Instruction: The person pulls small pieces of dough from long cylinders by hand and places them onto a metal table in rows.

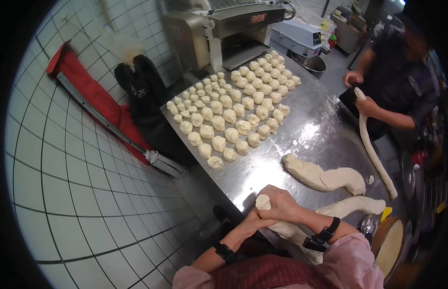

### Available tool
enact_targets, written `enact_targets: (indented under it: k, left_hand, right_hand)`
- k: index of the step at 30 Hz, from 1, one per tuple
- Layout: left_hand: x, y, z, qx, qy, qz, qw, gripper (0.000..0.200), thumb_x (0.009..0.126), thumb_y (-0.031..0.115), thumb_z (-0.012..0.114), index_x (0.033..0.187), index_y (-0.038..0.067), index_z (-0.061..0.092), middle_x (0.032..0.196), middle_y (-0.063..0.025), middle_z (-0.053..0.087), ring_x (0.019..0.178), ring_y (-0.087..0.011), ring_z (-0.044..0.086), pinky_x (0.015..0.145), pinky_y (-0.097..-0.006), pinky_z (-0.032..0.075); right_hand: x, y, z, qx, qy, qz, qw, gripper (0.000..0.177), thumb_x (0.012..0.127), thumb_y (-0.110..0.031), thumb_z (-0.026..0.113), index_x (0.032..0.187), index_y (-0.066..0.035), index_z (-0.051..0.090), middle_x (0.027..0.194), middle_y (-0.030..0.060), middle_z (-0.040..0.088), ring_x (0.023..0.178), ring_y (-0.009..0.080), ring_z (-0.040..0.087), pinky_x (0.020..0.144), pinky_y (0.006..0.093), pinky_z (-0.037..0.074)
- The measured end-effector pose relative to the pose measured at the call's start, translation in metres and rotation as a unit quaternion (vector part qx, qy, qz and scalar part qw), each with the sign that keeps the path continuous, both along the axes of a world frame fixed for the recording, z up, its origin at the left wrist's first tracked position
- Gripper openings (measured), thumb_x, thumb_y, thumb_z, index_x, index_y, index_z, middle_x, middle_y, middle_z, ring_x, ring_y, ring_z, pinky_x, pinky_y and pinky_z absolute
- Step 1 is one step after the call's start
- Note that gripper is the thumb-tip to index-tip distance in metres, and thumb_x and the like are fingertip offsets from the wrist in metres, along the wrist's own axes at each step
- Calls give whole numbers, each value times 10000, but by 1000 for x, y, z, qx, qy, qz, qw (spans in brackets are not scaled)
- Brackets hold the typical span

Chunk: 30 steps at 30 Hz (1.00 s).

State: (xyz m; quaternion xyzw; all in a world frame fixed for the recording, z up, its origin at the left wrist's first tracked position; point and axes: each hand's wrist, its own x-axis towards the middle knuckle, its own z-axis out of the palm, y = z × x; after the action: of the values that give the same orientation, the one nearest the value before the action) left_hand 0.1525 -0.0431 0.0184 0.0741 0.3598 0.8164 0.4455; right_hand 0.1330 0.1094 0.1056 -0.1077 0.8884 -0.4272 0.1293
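Gripping dough (263, 202), left hand (251, 223) against right hand (282, 204)

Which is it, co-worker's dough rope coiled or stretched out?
Stretched out. The dough rope runs as one long, gently curved strand from the co-worker's hand, with no loops visible.

White square-tiled wall (75, 192), dark-grouted, seen at left. Red umbrella (101, 101) leaned near dark hanging garments (144, 96). Glare reflected off metal desk (310, 132); steel-fronted machine (233, 29) placed beyond. Grey floor (330, 72) glimpsed behind.
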Motion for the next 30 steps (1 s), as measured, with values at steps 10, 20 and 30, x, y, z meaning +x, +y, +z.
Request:
enact_targets:
  k: [10, 20, 30]
  left_hand:
    - [13, -18, 32, -72, 141, 64, 985, 86, 909, 76, 566, 949, 23, 510, 805, -78, 631, 761, -159, 631, 905, -383, 491]
    - [0, -32, -10, -29, -114, 245, 962, 135, 933, 146, 571, 973, 22, 538, 845, -92, 612, 848, -239, 649, 812, -370, 518]
    - [-11, 0, -6, -23, -136, 275, 952, 355, 920, 138, 605, 1227, 13, 477, 1086, -58, 563, 1051, -167, 561, 912, -331, 468]
  right_hand:
    - [-72, -27, -61, 118, 120, -105, 980, 471, 780, -240, 711, 1189, -128, 507, 992, 167, 528, 795, 337, 602, 744, 395, 501]
    - [-97, -71, -83, 91, 80, 55, 991, 493, 814, -194, 683, 1264, -151, 485, 1163, 131, 488, 907, 344, 612, 802, 409, 498]
    - [-14, 14, -31, -152, -250, 61, 954, 776, 760, -402, 770, 1381, -77, 438, 1094, 124, 583, 925, 135, 596, 766, 271, 487]
